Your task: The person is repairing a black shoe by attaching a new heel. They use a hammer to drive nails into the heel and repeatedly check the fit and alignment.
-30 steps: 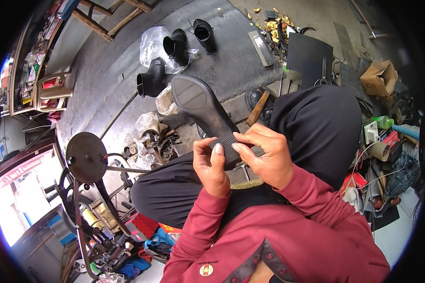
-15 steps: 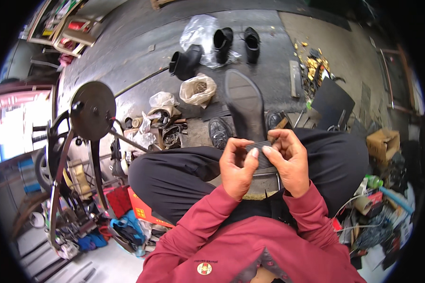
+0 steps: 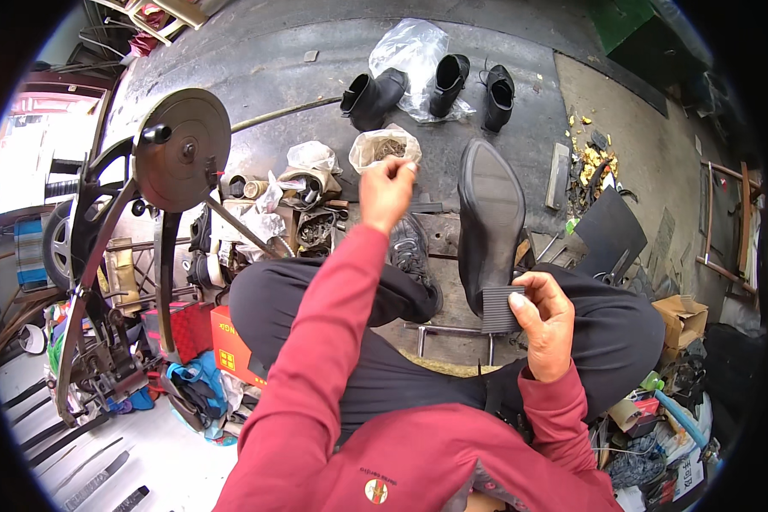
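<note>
In front of me a black shoe (image 3: 493, 200) is held sole up, its toe pointing away and its heel end toward me. My right hand (image 3: 548, 328) pinches a dark ribbed rubber heel piece (image 3: 498, 309) between thumb and fingers, at the shoe's heel end. Whether the piece touches the heel I cannot tell. My left hand (image 3: 386, 194) is stretched forward at the near rim of a whitish bag (image 3: 365, 152) with small brownish bits inside, perhaps nails. Its fingers are drawn together, the tips partly hidden, and anything between them is too small to make out.
Black boots (image 3: 371, 98) and a clear plastic bag (image 3: 410, 51) lie beyond the shoe. A hand-cranked machine with a big wheel (image 3: 183, 149) stands at left. Yellow scraps (image 3: 596, 166), a black sheet (image 3: 610, 226) and a cardboard box (image 3: 681, 322) lie at right.
My left hand has let go of the ribbed heel piece and moved forward and left to the whitish bag. My right hand keeps the piece near the shoe's heel. The view has shifted.
</note>
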`<action>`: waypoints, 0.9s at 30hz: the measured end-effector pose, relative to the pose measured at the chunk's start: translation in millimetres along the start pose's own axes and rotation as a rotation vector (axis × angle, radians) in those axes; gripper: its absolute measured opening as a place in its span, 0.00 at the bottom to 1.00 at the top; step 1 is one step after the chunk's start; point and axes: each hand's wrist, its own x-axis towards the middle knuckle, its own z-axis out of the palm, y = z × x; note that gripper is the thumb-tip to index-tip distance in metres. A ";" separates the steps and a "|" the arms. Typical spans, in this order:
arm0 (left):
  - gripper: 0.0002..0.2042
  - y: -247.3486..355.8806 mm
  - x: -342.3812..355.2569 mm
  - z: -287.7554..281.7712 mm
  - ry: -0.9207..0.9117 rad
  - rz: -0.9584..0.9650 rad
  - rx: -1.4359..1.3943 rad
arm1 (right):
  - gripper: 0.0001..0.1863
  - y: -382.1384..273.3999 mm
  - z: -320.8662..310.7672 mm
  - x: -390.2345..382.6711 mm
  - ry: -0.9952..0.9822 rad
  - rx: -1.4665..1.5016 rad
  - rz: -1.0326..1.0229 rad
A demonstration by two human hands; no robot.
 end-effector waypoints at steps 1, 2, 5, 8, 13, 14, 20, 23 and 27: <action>0.11 -16.4 24.1 0.2 0.030 -0.094 0.185 | 0.11 -1.5 0.2 -0.2 0.003 -0.017 -0.013; 0.11 -32.9 45.6 0.7 0.062 -0.103 0.383 | 0.11 -3.0 0.3 -0.8 0.004 -0.028 -0.007; 0.12 -79.5 87.9 -4.1 -0.013 -0.075 0.653 | 0.12 -7.8 0.9 -3.0 0.021 -0.055 0.051; 0.13 -109.2 113.8 7.4 -0.037 -0.039 0.823 | 0.13 -11.5 0.6 -4.2 0.038 -0.095 0.105; 0.13 -132.3 134.5 29.1 -0.056 0.016 1.002 | 0.13 -10.6 -1.9 -2.9 0.038 -0.201 0.059; 0.13 -135.3 136.6 32.5 -0.058 0.019 1.016 | 0.14 -9.9 -2.4 -2.6 0.021 -0.173 0.066; 0.13 -149.4 143.9 41.9 -0.092 -0.020 1.053 | 0.16 -6.3 -6.5 0.4 -0.025 -0.218 -0.015; 0.13 -152.1 142.4 40.5 -0.087 -0.020 1.023 | 0.17 -5.6 -7.1 -0.4 -0.028 -0.217 0.000; 0.11 -152.3 134.6 36.3 -0.023 0.004 0.939 | 0.17 -4.0 -6.7 -1.4 -0.018 -0.230 -0.015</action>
